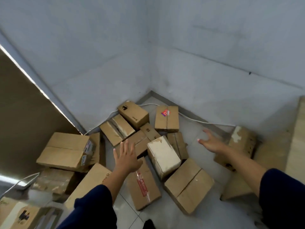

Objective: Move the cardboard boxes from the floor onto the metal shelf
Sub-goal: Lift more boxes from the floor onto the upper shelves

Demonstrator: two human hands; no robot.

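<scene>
Several brown cardboard boxes lie jumbled on the tiled floor in a room corner. A box with a whitish torn side sits in the middle, between my two hands. My left hand hovers open, fingers spread, above a long box with red tape. My right hand is open over bare floor, left of a torn box at the right. A large box lies at the left, a wide one in front. The metal shelf is not clearly in view.
Grey walls meet in the corner behind the pile. A white cable runs along the floor by the wall. A dark panel with a bright edge stands at the left. A pale wooden surface rises at the right.
</scene>
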